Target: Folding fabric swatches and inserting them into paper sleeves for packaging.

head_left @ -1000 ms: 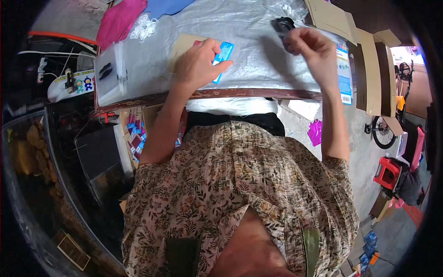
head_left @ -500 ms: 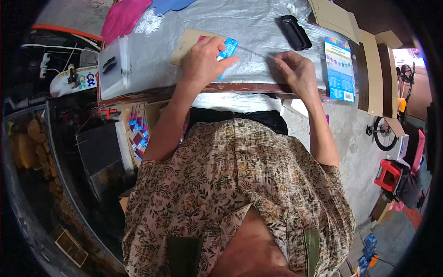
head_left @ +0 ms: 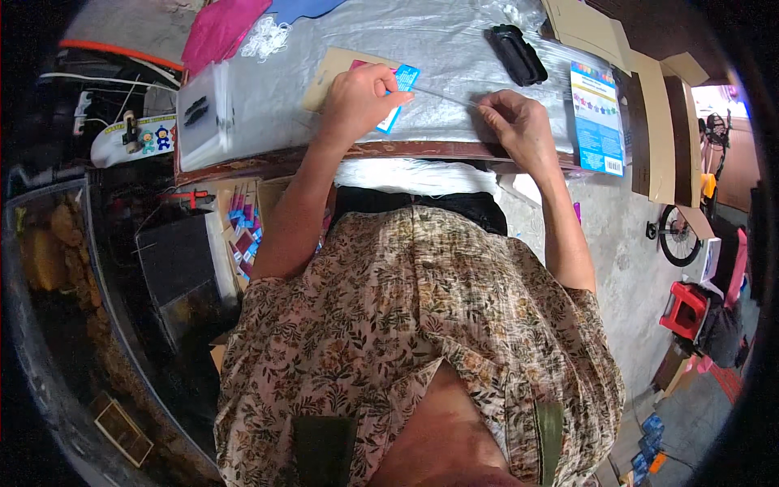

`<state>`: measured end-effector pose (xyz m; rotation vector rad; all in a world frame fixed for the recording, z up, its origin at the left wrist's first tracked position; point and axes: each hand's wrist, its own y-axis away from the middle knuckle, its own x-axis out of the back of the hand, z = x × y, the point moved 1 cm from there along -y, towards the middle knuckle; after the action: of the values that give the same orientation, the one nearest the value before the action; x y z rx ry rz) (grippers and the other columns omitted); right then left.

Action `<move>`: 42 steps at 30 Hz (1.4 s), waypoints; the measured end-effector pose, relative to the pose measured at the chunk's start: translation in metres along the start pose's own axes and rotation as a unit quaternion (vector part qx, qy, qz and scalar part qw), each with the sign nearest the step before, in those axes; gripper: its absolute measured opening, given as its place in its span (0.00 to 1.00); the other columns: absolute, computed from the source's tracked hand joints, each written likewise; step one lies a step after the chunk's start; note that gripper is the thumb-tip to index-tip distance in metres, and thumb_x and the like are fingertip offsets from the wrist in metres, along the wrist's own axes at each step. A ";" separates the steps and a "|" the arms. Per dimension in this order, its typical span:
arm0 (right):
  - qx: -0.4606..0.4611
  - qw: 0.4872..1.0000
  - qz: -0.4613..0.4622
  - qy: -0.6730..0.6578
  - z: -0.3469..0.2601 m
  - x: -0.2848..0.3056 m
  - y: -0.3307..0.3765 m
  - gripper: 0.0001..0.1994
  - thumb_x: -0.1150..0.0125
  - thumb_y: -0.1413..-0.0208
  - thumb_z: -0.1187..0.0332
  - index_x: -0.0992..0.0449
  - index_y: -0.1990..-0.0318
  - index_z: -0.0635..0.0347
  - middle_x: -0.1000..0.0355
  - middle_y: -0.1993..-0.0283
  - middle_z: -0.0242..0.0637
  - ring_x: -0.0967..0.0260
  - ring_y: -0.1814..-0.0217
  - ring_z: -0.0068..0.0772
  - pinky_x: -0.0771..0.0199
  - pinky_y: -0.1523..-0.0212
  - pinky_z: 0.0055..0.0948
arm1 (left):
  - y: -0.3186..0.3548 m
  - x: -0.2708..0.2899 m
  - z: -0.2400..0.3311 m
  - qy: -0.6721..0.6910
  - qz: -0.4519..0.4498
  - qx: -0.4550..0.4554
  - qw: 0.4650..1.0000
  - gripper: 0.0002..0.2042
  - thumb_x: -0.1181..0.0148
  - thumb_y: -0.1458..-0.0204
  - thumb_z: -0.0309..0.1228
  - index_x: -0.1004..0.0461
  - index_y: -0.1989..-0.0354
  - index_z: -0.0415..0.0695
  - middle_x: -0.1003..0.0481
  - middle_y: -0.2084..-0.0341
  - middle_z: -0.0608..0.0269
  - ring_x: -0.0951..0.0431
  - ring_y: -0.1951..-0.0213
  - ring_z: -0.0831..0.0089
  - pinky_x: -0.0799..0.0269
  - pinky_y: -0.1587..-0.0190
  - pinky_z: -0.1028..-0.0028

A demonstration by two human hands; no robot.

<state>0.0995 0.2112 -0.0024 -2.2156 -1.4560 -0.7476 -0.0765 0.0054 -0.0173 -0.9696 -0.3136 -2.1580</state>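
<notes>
A thin, pale strand or strip, partly see-through, stretches between my two hands above the table. My left hand is closed in a pinch at its left end, and my right hand pinches the right end between thumb and fingers. Beneath and behind my left hand lies a blue and white printed card with some dark pink by it. A tan piece of cardboard lies there too, partly hidden by that hand.
Silvery sheeting covers the table. On it are a black tray, a blue printed packet, white string, clear plastic bags and pink cloth. Cardboard boxes stand at the right.
My left thumb and fingers have come together, and the strand now runs visibly straight across to my right hand. The right hand has hardly moved.
</notes>
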 end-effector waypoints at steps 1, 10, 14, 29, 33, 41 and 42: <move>0.004 1.000 0.000 0.004 -0.001 0.001 0.001 0.07 0.35 0.40 0.72 0.20 0.60 0.68 0.22 0.70 0.34 0.31 0.67 0.18 0.29 0.64 0.24 | 0.001 0.000 0.001 0.003 0.004 0.010 1.000 0.15 0.25 0.57 0.40 0.23 0.75 0.43 0.24 0.82 0.60 0.22 0.77 0.61 0.28 0.71 0.64; 0.019 1.000 0.004 -0.011 0.002 -0.002 0.003 0.06 0.35 0.43 0.73 0.19 0.62 0.68 0.21 0.70 0.43 0.27 0.71 0.28 0.27 0.66 0.29 | 0.002 -0.009 -0.010 -0.005 0.043 -0.042 0.998 0.11 0.28 0.51 0.36 0.21 0.73 0.42 0.23 0.81 0.63 0.23 0.78 0.75 0.28 0.74 0.71; 0.011 1.000 0.003 -0.021 0.000 -0.003 -0.002 0.06 0.35 0.45 0.74 0.19 0.63 0.67 0.21 0.70 0.48 0.23 0.72 0.36 0.25 0.67 0.33 | 0.005 -0.016 -0.007 -0.027 0.121 -0.101 0.987 0.10 0.29 0.52 0.34 0.22 0.74 0.42 0.22 0.79 0.60 0.21 0.78 0.71 0.26 0.74 0.69; 0.107 0.972 0.150 0.144 0.000 -0.038 -0.053 0.08 0.33 0.46 0.69 0.17 0.62 0.65 0.22 0.67 0.52 0.22 0.66 0.52 0.23 0.63 0.38 | 0.006 -0.033 0.028 -0.013 0.093 -0.135 0.986 0.06 0.32 0.49 0.30 0.20 0.66 0.42 0.19 0.70 0.58 0.18 0.68 0.58 0.22 0.64 0.64; 0.112 0.964 0.169 0.171 0.006 -0.042 -0.059 0.08 0.34 0.46 0.69 0.17 0.62 0.64 0.22 0.67 0.52 0.22 0.66 0.53 0.23 0.62 0.41 | -0.001 -0.009 0.005 -0.079 0.159 -0.256 0.950 0.18 0.35 0.44 0.38 0.22 0.49 0.41 0.22 0.50 0.53 0.22 0.47 0.56 0.28 0.45 0.59; 0.078 0.974 0.161 0.140 0.001 -0.053 -0.076 0.06 0.35 0.48 0.70 0.18 0.67 0.64 0.25 0.65 0.56 0.24 0.64 0.59 0.24 0.61 0.48 | 0.009 -0.034 -0.006 -0.206 0.078 -0.178 0.959 0.31 0.48 0.38 0.49 0.37 0.33 0.41 0.39 0.32 0.54 0.43 0.29 0.55 0.51 0.30 0.48; 0.068 0.974 0.153 0.152 -0.002 -0.054 -0.079 0.07 0.34 0.48 0.70 0.17 0.66 0.65 0.24 0.64 0.56 0.24 0.64 0.57 0.24 0.60 0.46 | 0.011 -0.034 -0.002 -0.203 0.078 -0.179 0.959 0.31 0.48 0.38 0.49 0.37 0.33 0.41 0.39 0.32 0.54 0.43 0.29 0.55 0.51 0.30 0.48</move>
<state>0.0094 0.2017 -0.0320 -2.0483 -0.9619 -0.8109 -0.0553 0.0148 -0.0441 -1.5949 -0.0316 -1.8927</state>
